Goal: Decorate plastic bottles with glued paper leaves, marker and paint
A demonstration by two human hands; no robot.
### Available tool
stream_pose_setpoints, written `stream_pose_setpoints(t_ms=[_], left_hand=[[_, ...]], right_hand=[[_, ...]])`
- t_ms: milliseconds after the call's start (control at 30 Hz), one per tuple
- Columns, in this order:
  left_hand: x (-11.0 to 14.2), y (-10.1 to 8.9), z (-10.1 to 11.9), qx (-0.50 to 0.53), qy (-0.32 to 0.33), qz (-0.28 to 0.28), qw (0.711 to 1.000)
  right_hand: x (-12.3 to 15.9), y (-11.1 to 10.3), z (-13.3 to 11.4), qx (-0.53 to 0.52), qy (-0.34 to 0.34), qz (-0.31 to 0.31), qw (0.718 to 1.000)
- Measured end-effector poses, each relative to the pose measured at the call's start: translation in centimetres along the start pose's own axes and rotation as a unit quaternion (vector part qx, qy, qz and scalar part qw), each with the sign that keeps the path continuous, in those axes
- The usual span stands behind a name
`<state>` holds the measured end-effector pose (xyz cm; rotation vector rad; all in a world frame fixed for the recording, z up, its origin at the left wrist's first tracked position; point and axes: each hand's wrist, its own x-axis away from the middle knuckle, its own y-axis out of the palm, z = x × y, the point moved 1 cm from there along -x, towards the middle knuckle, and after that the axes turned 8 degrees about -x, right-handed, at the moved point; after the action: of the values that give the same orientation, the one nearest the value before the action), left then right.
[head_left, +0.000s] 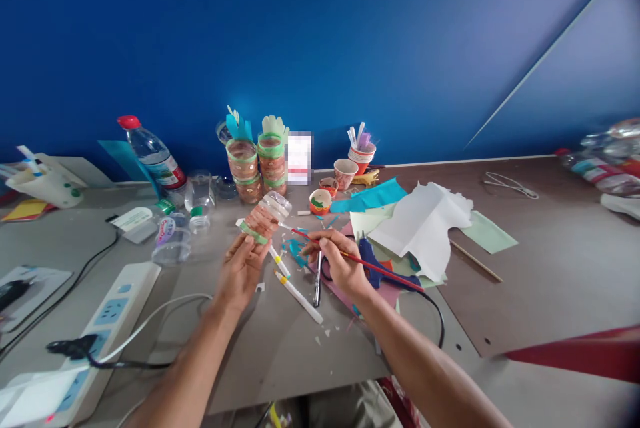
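A clear plastic bottle piece [263,220], partly painted brown with a green band at its lower end, is tilted in my left hand [247,265], whose fingers are wrapped round the green end. My right hand [340,260] grips a paintbrush [383,270] with a long red handle. The brush tip touches or nearly touches the brown painted side. Two white markers [299,297] and a black pen [318,281] lie beneath and between the hands. Past my right hand rests a blue glue gun [373,258]. Small paint cups [320,201] stand beyond the brush.
Painted bottle containers [243,165] with paper tops stand at the back. Cut bottles [171,241] and a red-capped bottle [155,158] are on the left, near a power strip [117,308] with cords. Crumpled white paper [425,225] and blue paper [373,196] lie right of centre.
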<state>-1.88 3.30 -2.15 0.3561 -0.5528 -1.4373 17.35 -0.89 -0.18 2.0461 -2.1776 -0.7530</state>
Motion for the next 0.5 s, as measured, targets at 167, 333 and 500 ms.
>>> stream_pose_setpoints(t_ms=[167, 333, 500], left_hand=[[-0.63, -0.75, -0.08, 0.045, -0.011, 0.005, 0.999], [-0.42, -0.32, -0.01, 0.055, -0.035, 0.000, 0.998], [-0.18, -0.18, 0.18, 0.067, -0.049, -0.004, 0.997]], right_hand=[[-0.08, -0.22, 0.23, 0.017, 0.010, 0.031, 0.999], [0.05, -0.18, 0.12, -0.014, 0.000, 0.000, 1.000], [-0.12, -0.25, 0.42, 0.011, 0.002, -0.010, 1.000]])
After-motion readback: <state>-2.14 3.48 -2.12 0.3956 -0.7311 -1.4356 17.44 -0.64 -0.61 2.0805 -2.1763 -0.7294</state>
